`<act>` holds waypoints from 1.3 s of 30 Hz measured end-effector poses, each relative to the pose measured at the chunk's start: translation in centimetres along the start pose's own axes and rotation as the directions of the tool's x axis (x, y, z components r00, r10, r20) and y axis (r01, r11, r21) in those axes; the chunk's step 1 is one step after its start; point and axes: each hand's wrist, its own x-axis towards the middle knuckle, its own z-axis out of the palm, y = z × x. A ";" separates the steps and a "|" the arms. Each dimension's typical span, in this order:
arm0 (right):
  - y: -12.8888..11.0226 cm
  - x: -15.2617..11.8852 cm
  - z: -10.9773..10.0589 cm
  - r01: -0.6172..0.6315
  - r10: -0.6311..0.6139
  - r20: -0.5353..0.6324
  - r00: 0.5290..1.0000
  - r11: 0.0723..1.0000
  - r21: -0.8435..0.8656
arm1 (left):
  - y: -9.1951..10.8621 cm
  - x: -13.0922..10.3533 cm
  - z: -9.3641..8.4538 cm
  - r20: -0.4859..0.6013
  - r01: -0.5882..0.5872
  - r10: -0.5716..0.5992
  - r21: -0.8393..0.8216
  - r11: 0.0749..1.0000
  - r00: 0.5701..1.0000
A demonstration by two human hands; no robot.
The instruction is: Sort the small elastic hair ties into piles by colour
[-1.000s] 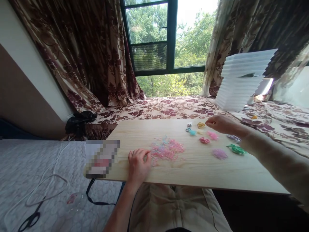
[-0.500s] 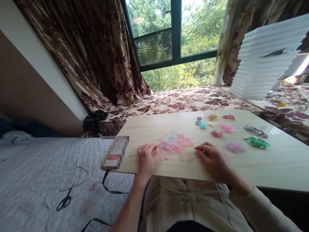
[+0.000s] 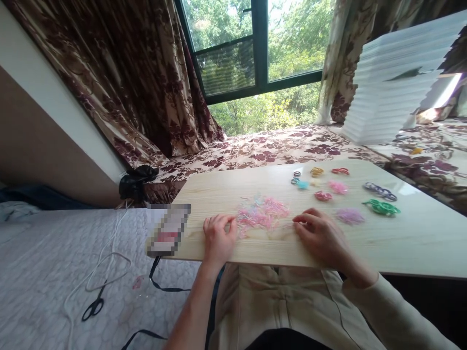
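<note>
bright window (image 3: pixel 260 53) | pale board (image 3: pixel 262 252) | pastel pile (image 3: pixel 263 214) between left hand (image 3: pixel 219 237) and right hand (image 3: pixel 321 237) | both grips unclear

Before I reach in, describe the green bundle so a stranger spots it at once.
Start at the pale board before the window. Beyond and right of the right hand lies the green bundle, its vivid green unlike the lilac pile beside it.

Left hand (image 3: pixel 220 238) palm down, right hand (image 3: pixel 323 239) angled inward, fingers (image 3: pixel 305 218) curled, forearms (image 3: pixel 192 301) forward
</note>
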 end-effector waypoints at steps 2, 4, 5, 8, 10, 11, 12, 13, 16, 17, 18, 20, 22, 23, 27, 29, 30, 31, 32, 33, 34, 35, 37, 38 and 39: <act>0.1 -0.1 0.1 -0.004 0.004 0.003 1.000 1.000 -0.009 | 0.0 0.0 0.0 0.001 -0.001 0.001 0.000 1.000 1.000; 0.2 -0.1 0.2 -0.008 0.008 0.001 1.000 1.000 -0.016 | 0.0 -0.1 0.0 0.006 0.001 -0.001 0.002 1.000 1.000; 0.3 -0.1 0.3 -0.009 0.009 0.000 1.000 1.000 -0.018 | 0.0 -0.1 0.0 0.008 0.003 -0.003 0.004 1.000 1.000; 0.3 -0.1 0.4 -0.005 0.005 0.003 1.000 1.000 -0.022 | 0.1 -0.1 0.0 0.007 0.008 -0.008 0.013 1.000 1.000; 0.3 -0.1 0.4 -0.001 0.001 0.004 1.000 1.000 -0.023 | 0.1 -0.1 0.0 0.006 0.009 -0.009 0.018 1.000 1.000; 0.3 -0.1 0.4 0.001 -0.001 0.005 1.000 1.000 -0.024 | 0.1 -0.1 0.0 0.006 0.008 -0.008 0.019 1.000 1.000; 0.3 -0.1 0.3 0.002 -0.002 0.006 1.000 1.000 -0.024 | 0.1 -0.1 0.0 0.007 0.006 -0.006 0.020 1.000 1.000; 0.3 -0.1 0.3 0.002 -0.002 0.007 1.000 1.000 -0.025 | 0.1 -0.1 0.0 0.009 0.005 -0.005 0.020 1.000 1.000; 0.2 -0.1 0.3 -0.003 0.003 0.012 1.000 1.000 -0.029 | 0.1 -0.1 -0.1 0.005 -0.001 0.001 0.019 1.000 1.000; 0.2 -0.1 0.2 -0.005 0.005 0.014 1.000 1.000 -0.030 | 0.1 -0.1 -0.1 0.003 -0.003 0.003 0.018 1.000 1.000; 0.2 -0.1 0.2 -0.005 0.006 0.017 1.000 1.000 -0.030 | 0.1 -0.1 -0.1 0.000 -0.005 0.005 0.017 1.000 1.000; 0.1 -0.1 0.2 -0.004 0.005 0.021 1.000 1.000 -0.030 | 0.1 -0.1 -0.1 -0.001 -0.011 0.011 0.013 1.000 1.000; 0.1 -0.1 0.2 -0.003 0.003 0.023 1.000 1.000 -0.029 | 0.1 -0.1 0.0 0.000 -0.014 0.014 0.010 1.000 1.000; 0.1 -0.1 0.2 -0.003 0.004 0.025 1.000 1.000 -0.029 | 0.1 -0.1 0.0 -0.001 -0.015 0.015 0.009 1.000 1.000; 0.1 -0.1 0.2 -0.014 0.015 0.029 0.999 0.999 -0.028 | 0.0 -0.1 0.1 -0.008 -0.015 0.015 0.005 1.000 1.000; 0.1 -0.2 0.3 -0.021 0.022 0.030 0.999 0.999 -0.029 | 0.0 -0.1 0.1 -0.009 -0.015 0.015 0.004 1.000 1.000; 0.1 -0.2 0.3 -0.024 0.025 0.031 0.999 0.999 -0.030 | 0.0 -0.1 0.1 -0.008 -0.015 0.015 0.003 1.000 1.000; 0.1 -0.2 0.3 -0.026 0.027 0.032 0.999 0.999 -0.030 | 0.0 -0.1 0.1 -0.008 -0.014 0.014 0.003 1.000 1.000; 0.1 -0.2 0.2 -0.028 0.029 0.032 0.999 0.999 -0.031 | 0.0 -0.1 0.1 -0.007 -0.013 0.013 0.003 1.000 1.000; 0.0 -0.2 0.2 -0.028 0.029 0.032 0.999 0.999 -0.032 | 0.0 -0.1 0.1 -0.006 -0.013 0.013 0.002 1.000 1.000; 0.0 -0.2 0.2 -0.028 0.029 0.033 0.999 0.999 -0.031 | 0.0 -0.1 0.1 -0.003 -0.013 0.013 0.000 1.000 1.000; 0.0 -0.2 0.2 -0.026 0.027 0.033 0.999 0.999 -0.031 | 0.0 -0.1 0.1 0.001 -0.011 0.011 -0.002 1.000 1.000; 0.0 -0.2 0.1 -0.020 0.021 0.033 0.999 0.999 -0.029 | 0.0 -0.1 0.1 0.005 -0.005 0.005 -0.004 1.000 1.000; 0.0 -0.1 0.1 -0.017 0.018 0.032 0.999 0.999 -0.029 | 0.0 -0.1 0.1 0.005 -0.001 0.001 -0.006 1.000 1.000; 0.0 -0.1 0.1 -0.013 0.014 0.031 0.999 1.000 -0.028 | 0.0 -0.1 0.1 0.004 0.001 -0.001 -0.007 1.000 1.000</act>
